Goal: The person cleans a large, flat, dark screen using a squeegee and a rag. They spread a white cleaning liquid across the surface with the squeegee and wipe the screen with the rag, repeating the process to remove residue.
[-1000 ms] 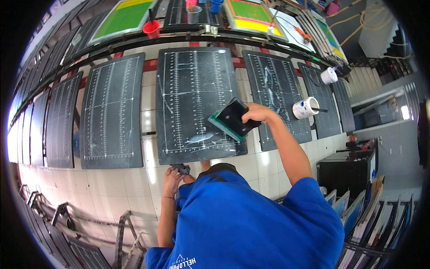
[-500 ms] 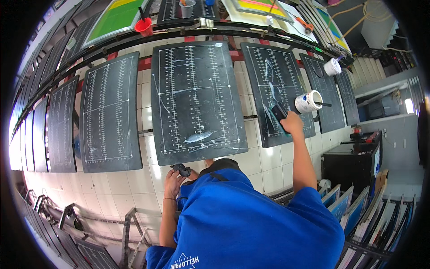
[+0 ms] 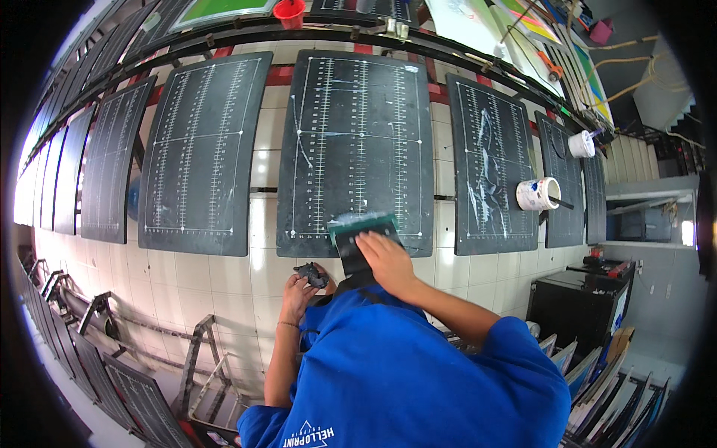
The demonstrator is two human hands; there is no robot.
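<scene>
My right hand (image 3: 387,260) is closed on a wide squeegee (image 3: 349,245) with a black handle and a green blade. The blade rests on the near end of the middle black board (image 3: 396,168), which bears white ruled lines. A whitish smear (image 3: 355,218) lies along the blade's far edge. Held up in front of my body, just short of that board, my left hand (image 3: 295,297) grips a dark, crumpled lump (image 3: 311,275); I cannot tell what it is made of.
Another ruled board (image 3: 482,179) with white streaks stands to the right, with a white tub (image 3: 532,194) holding a dark stick on it. A smaller white pot (image 3: 581,145) is farther right. A red cup (image 3: 289,13) sits beyond the black rail. Metal frames (image 3: 196,366) stand lower left.
My right hand has brought the squeegee from the right-hand board to the near end of the middle one. My left hand still holds the dark lump. The view has turned slightly left.
</scene>
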